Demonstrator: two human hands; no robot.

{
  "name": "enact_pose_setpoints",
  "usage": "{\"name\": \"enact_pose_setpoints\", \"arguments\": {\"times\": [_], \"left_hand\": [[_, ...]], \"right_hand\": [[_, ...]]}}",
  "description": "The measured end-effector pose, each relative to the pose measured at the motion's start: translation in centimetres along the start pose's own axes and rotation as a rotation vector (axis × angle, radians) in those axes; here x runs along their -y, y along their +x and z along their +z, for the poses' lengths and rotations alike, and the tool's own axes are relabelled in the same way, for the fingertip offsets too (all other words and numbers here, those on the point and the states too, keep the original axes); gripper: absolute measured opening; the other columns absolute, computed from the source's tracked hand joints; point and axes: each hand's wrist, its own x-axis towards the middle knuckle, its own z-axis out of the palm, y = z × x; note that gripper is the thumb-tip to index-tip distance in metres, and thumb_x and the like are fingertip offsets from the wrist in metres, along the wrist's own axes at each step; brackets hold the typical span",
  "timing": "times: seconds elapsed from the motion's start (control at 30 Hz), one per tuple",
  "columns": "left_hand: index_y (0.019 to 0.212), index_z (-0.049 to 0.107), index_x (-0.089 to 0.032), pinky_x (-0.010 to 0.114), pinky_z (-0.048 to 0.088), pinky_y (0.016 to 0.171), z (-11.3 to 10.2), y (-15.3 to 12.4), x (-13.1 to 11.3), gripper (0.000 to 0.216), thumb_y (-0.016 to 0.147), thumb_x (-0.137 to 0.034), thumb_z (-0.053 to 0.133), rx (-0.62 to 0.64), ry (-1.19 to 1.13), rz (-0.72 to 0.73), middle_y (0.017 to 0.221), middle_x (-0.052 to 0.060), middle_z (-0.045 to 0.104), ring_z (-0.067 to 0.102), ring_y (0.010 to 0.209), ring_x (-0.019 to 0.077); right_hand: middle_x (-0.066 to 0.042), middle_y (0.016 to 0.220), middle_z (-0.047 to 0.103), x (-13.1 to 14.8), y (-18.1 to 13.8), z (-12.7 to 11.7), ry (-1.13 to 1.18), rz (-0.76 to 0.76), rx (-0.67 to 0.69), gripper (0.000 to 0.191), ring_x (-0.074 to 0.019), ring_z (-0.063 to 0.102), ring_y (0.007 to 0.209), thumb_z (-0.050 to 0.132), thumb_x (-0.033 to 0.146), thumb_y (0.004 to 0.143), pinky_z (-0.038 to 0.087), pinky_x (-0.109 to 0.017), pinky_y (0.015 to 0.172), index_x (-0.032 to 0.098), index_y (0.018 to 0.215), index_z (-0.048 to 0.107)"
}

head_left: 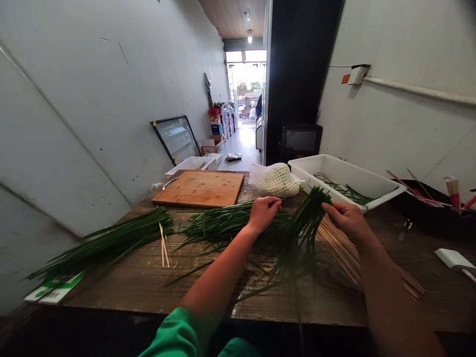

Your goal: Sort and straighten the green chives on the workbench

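My right hand (345,218) pinches the upper end of a bunch of garlic chives (307,213), whose long green leaves hang down toward the table and blur at the bottom. My left hand (263,212) is closed, thumb and fingers pressed together, above a loose pile of chives (219,220); what it holds, if anything, I cannot make out. Farther left lies another chive bundle (119,240), with a few short wooden sticks (163,248) beside its cut end. Many thin bamboo skewers (340,248) lie under and beside my right forearm.
A wooden cutting board (203,187) lies at the back of the table. Right of it are a net-wrapped bundle (277,179) and a white tub (345,173) with some chives inside. A black tray (427,210) and a white-handled tool (453,260) are at the right.
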Motion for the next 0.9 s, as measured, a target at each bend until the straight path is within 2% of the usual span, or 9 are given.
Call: {"name": "enact_pose_setpoints", "arguments": {"times": [0.13,0.27,0.43,0.6,0.9], "left_hand": [[0.087,0.07,-0.013,0.022,0.044,0.056,0.6,-0.3,-1.4,0.022,0.077,-0.03,0.061,-0.003,-0.432,-0.042,0.069,0.004,0.069,0.055,0.053,0.0095],[0.091,0.068,-0.012,0.022,0.045,0.059,1.0,-0.8,-2.5,0.025,0.072,-0.029,0.065,-0.052,-0.604,-0.088,0.073,0.004,0.07,0.056,0.056,0.0084],[0.086,0.069,-0.013,0.023,0.047,0.062,1.4,-0.9,-3.8,0.024,0.069,-0.029,0.069,-0.115,-0.673,-0.109,0.075,0.004,0.07,0.058,0.062,0.0099],[0.085,0.071,-0.014,0.024,0.048,0.063,2.0,-0.8,-4.2,0.023,0.067,-0.029,0.071,-0.113,-0.693,-0.11,0.075,0.003,0.07,0.059,0.064,0.0112],[0.085,0.07,-0.013,0.023,0.047,0.063,2.3,-0.9,-3.9,0.025,0.067,-0.031,0.071,-0.147,-0.725,-0.12,0.073,0.002,0.069,0.058,0.062,0.0095]], "right_hand": [[0.003,0.052,0.043,0.9,-0.3,0.5,-0.048,-0.065,0.023,0.045,-0.0116,0.042,0.053,0.052,0.057,0.08,0.031,-0.023,0.05,0.018,0.057,0.052],[0.004,0.051,0.033,1.9,-0.7,1.3,-0.148,-0.121,0.05,0.049,-0.0101,0.034,0.051,0.049,0.058,0.081,0.027,-0.023,0.048,0.02,0.052,0.039],[0.005,0.052,0.027,2.1,-0.9,1.8,-0.212,-0.152,0.049,0.049,-0.0089,0.029,0.05,0.046,0.056,0.084,0.023,-0.024,0.047,0.02,0.053,0.031],[0.005,0.051,0.031,1.9,-0.9,1.9,-0.225,-0.15,0.05,0.048,-0.0094,0.033,0.05,0.042,0.055,0.085,0.024,-0.024,0.048,0.02,0.053,0.036],[0.005,0.051,0.029,1.9,-0.9,2.0,-0.249,-0.133,0.051,0.049,-0.01,0.031,0.051,0.042,0.055,0.085,0.024,-0.025,0.049,0.02,0.052,0.035]]}}
